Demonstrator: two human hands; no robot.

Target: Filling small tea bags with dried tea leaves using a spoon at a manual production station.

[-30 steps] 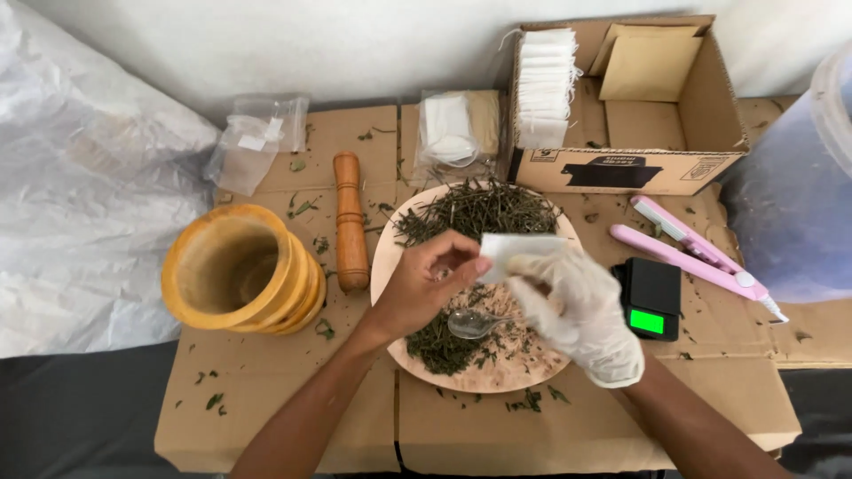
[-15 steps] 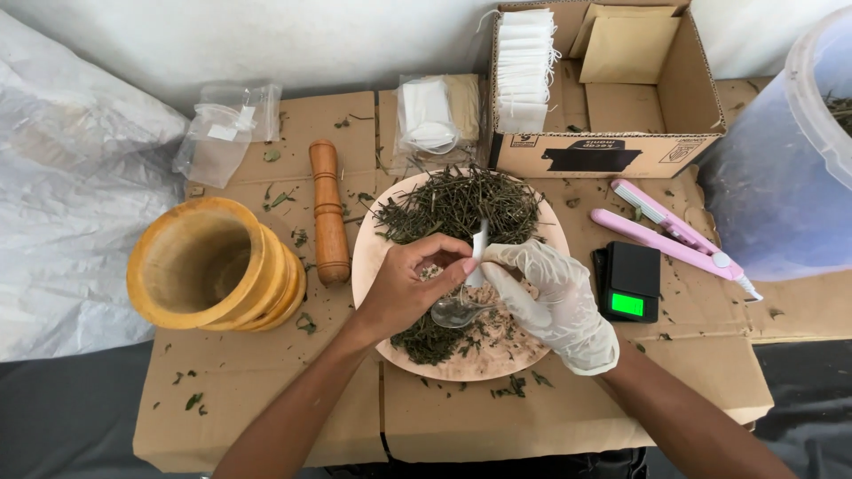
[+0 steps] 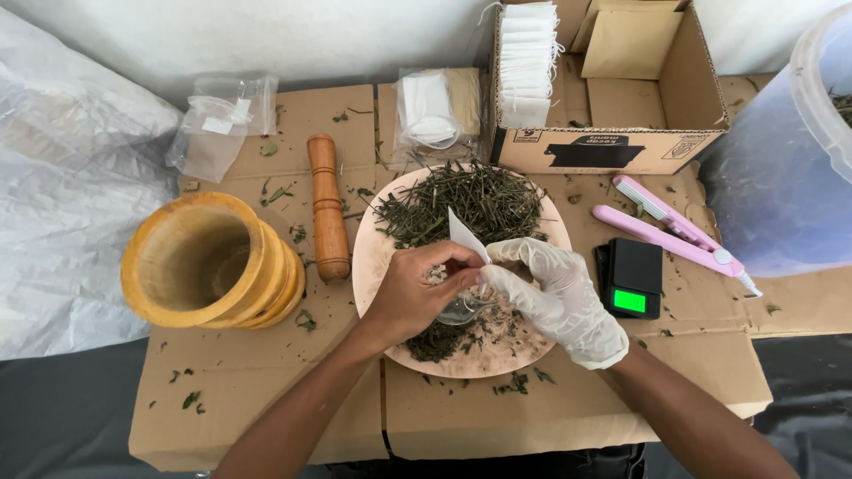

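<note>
A round pale plate (image 3: 373,270) on the cardboard holds a heap of dried green herbs (image 3: 461,202). Over the plate's middle both hands meet. My left hand (image 3: 415,297), bare, pinches a small white paper sachet (image 3: 463,238) and a metal spoon (image 3: 461,309) sits just below it. My right hand (image 3: 557,297), in a white glove, grips the same sachet from the right side. The sachet's corner sticks up between the fingers.
A wooden mortar (image 3: 209,262) and wooden pestle (image 3: 327,206) lie left of the plate. Right of it are a small black scale (image 3: 632,277) and a pink sealing tool (image 3: 670,229). A cardboard box (image 3: 612,84) with stacked white sachets (image 3: 525,62) stands behind; plastic bags (image 3: 222,120) at back left.
The view has shifted slightly. Both hands stay over the plate with the sachet; they have closed in tighter around it and the spoon now sits lower under the left hand.
</note>
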